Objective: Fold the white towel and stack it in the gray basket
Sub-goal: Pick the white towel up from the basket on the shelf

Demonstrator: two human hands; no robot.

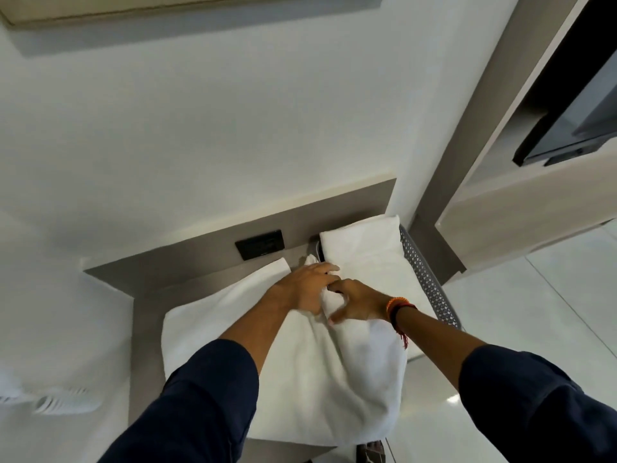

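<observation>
A white towel (334,379) lies spread over the grey table (147,312), its near part hanging toward me. My left hand (307,285) grips the towel's far edge, fingers curled into the cloth. Just to its right, my right hand (357,304) pinches the same edge, an orange and black band on its wrist. The gray perforated basket (430,289) stands to the right of the hands. A folded white towel (364,248) lies inside it, filling most of it.
A black wall socket (260,243) sits in the grey back panel behind the table. A white wall rises above. To the right there is glossy white floor (534,312) and a cabinet with a dark screen (574,121).
</observation>
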